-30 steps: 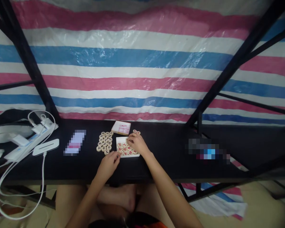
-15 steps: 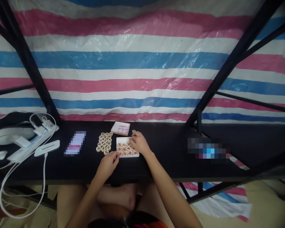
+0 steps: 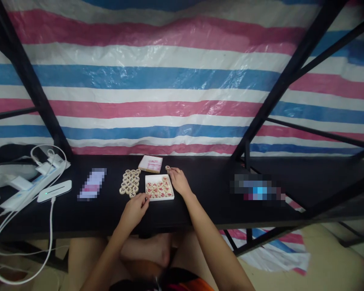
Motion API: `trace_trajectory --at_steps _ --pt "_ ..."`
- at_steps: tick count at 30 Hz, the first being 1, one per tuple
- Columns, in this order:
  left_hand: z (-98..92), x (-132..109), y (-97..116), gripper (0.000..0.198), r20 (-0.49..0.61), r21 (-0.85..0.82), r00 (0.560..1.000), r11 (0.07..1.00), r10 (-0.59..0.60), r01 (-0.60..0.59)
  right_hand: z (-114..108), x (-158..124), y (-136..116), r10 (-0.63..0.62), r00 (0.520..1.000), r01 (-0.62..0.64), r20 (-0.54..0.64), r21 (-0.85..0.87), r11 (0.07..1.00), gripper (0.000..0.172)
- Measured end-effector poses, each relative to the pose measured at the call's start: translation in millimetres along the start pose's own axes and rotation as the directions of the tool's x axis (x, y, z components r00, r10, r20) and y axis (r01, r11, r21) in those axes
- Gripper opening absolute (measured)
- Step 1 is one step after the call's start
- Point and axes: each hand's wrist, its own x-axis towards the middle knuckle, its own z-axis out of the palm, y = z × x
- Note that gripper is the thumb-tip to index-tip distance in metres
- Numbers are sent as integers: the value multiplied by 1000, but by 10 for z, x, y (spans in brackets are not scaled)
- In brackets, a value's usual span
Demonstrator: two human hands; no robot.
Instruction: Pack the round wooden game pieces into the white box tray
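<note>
A white box (image 3: 149,179) on the black table holds several Chinese chess pieces (image 3: 158,189) with red characters, laid in rows. My left hand (image 3: 136,209) is closed at the box's near left corner, its thumb and fingertips on the edge. Past the far right corner of the box, my right hand (image 3: 179,180) has its fingertips pinched on a single round chess piece (image 3: 168,167) at the table. Left of the box, a cluster of Chinese chess pieces (image 3: 130,182) with dark characters lies flat.
Behind the box lies a box lid (image 3: 150,163). To the left are a blurred phone (image 3: 92,184), a white device (image 3: 54,191) and a power strip (image 3: 36,182) with looping cables. Another blurred object (image 3: 257,189) sits at right, near a black metal post (image 3: 247,153).
My right hand has moved from over the box's far right corner to the loose piece beyond it. A red piece at that corner is now uncovered. My left hand stays at the box.
</note>
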Motion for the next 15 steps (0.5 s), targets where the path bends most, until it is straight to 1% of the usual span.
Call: trace_trajectory --at_steps 3,5,10,15 --pt "-2 -1 -1 21 -6 -2 1000 1000 4 -4 24 -18 79 34 997 -28 63 -105 994 51" --pt "1 1 -7 21 -12 0 1000 1000 7 -7 17 -26 78 37 996 -25 81 -153 988 55" --pt "15 5 -18 21 -14 -2 1000 1000 10 -10 -40 -23 24 112 994 -105 19 -211 972 42" --pt "10 0 -4 20 -17 -3 1000 1000 15 -15 -33 3 89 137 990 -142 -40 -231 962 36"
